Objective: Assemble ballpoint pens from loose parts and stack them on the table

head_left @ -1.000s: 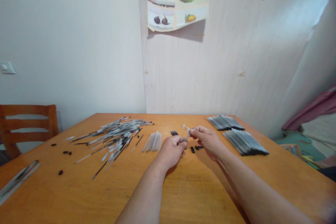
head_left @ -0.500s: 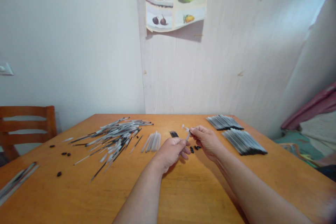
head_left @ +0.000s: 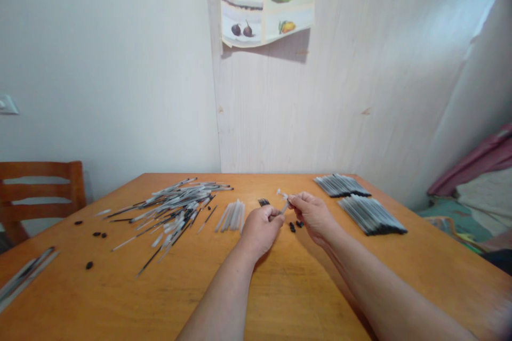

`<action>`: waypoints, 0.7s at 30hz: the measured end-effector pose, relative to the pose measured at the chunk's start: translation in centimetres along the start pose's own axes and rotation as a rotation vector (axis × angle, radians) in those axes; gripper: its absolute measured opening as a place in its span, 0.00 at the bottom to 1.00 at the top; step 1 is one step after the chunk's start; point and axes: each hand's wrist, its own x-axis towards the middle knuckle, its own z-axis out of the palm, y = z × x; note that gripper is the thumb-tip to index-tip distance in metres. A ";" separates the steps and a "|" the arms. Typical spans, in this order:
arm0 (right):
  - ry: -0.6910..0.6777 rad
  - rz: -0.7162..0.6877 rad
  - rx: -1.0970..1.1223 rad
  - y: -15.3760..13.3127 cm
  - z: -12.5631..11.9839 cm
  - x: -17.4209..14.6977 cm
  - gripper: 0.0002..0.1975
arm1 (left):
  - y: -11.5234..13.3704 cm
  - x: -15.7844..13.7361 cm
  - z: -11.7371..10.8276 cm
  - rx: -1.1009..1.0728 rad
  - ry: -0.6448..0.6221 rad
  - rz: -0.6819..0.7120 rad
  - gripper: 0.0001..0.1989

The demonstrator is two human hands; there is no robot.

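Note:
Above the middle of the table, my left hand [head_left: 262, 232] is closed around the lower end of a translucent pen barrel [head_left: 285, 206]. My right hand [head_left: 312, 216] pinches the upper part of the same barrel between thumb and fingers. Just past the fingertips shows a small white piece [head_left: 279, 192]; whether it is joined to the barrel I cannot tell. Behind my left hand lie several dark refills [head_left: 263, 202], partly hidden. Small black plugs [head_left: 296, 226] rest below my right hand. To the left is a row of clear barrels [head_left: 232, 216].
A loose heap of pen parts [head_left: 176, 208] covers the table's left side. Two stacks of assembled-looking pens, a far one [head_left: 342, 185] and a nearer one [head_left: 372, 215], lie at right. More sticks [head_left: 28, 277] sit at the left edge. A wooden chair [head_left: 40, 192] stands beyond.
My left hand has turned, and its fingers have drawn in around the barrel. My right hand has stayed nearly in place.

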 end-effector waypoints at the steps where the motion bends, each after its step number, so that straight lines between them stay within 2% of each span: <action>1: -0.002 0.005 0.016 -0.1 -0.1 0.0 0.16 | 0.1 -0.1 0.0 -0.053 -0.035 -0.035 0.15; 4: -0.018 -0.011 0.058 -0.3 -0.3 0.0 0.16 | 0.5 -0.4 0.0 -0.204 -0.146 -0.156 0.23; 7: -0.032 -0.021 0.079 -0.4 -0.4 0.0 0.16 | 0.7 -0.6 -0.1 -0.255 -0.195 -0.176 0.23; 15: -0.021 -0.017 0.060 0.0 -0.2 0.1 0.16 | 0.0 -0.2 0.3 -0.126 -0.084 -0.108 0.15; 21: 0.006 0.005 0.057 0.5 -0.1 0.3 0.15 | -0.6 0.1 0.4 0.021 -0.013 -0.024 0.14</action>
